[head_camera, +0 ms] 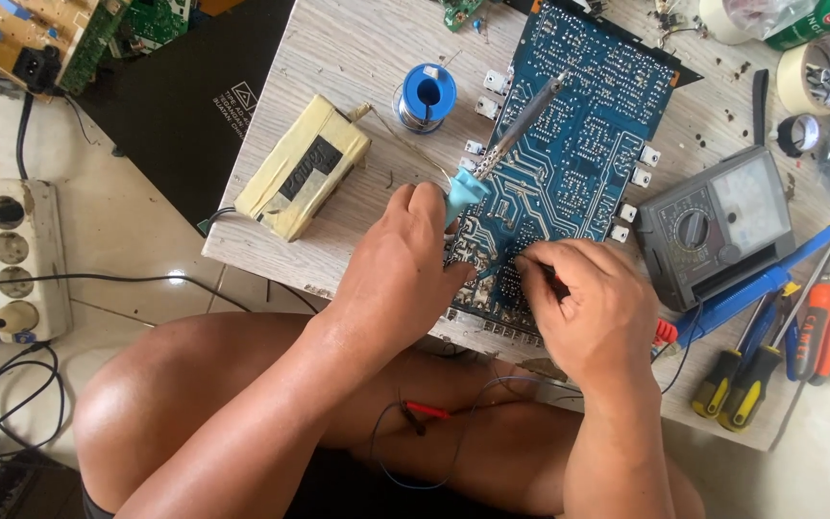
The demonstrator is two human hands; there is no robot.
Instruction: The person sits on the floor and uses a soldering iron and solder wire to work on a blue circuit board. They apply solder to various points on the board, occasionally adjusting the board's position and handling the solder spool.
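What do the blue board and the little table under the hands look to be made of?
The blue board looks like rigid laminate with a glossy blue coating; pale line tracks and tiny dots cover it, probably metal under the coating. The table looks like pale wood or wood-look board, matt, with grain streaks and a chipped, rough front edge. Which of the two, the view leaves open.

The single head camera is looking steeply down from the person's own eye level, facing forward over bare knees onto a low wooden worktop (357,58). It is sitting close in, with both hands filling the lower middle of the frame. The tiled floor (136,231) is showing at left (there being only one view, nothing overlaps).
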